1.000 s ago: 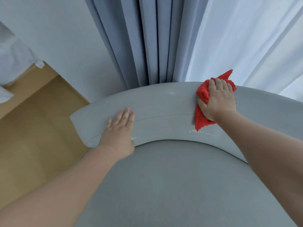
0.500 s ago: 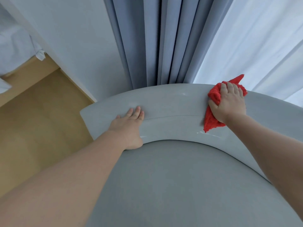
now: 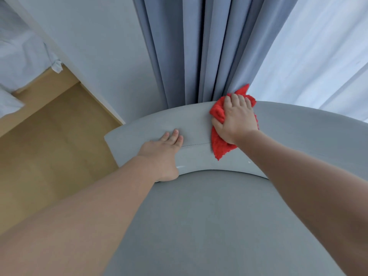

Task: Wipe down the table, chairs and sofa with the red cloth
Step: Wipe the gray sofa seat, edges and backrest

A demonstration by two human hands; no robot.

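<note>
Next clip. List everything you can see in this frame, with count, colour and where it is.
red cloth: 1, red, bunched against the top of the backrest, under the right hand
backrest: 1, grey, curved, across the middle
seat cushion: 1, grey, below the backrest
heavy curtain: 1, blue-grey, pleated, behind the backrest
sheer curtain: 1, white, upper right
wall: 1, white, upper left
floor: 1, tan wood, left
bedding: 1, white, far left edge
left hand: 1, flat on the backrest, left of the cloth
right hand: 1, holds the cloth against the backrest
</note>
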